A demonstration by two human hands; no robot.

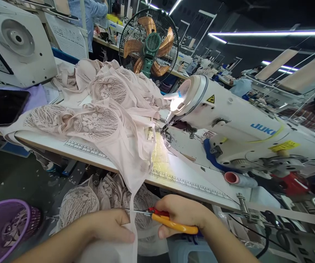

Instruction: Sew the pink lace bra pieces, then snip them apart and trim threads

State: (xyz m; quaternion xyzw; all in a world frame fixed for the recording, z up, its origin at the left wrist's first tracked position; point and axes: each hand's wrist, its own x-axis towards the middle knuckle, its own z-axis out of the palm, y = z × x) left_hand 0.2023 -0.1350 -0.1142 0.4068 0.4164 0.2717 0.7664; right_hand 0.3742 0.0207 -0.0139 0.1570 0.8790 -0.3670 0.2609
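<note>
My right hand [183, 212] is closed around the orange and red handles of a pair of scissors [175, 223]. Their blades reach left to a narrow pale strap [132, 204], partly hidden behind it. My left hand [115, 225] pinches that strap and pale fabric just left of the blades. The strap runs up to a pale pink lace bra [99, 122] spread over the table edge. More lace bras [110, 87] are heaped behind it. Further lace pieces [77, 197] hang below the table edge, behind my hands.
A white JUKI sewing machine [228, 120] with a lit lamp stands on the right of the table [184, 171]. A thread cone [241, 179] lies near it. A black phone [5, 106] rests at left, and a purple basket [22, 204] stands on the floor. A fan [149, 45] stands behind.
</note>
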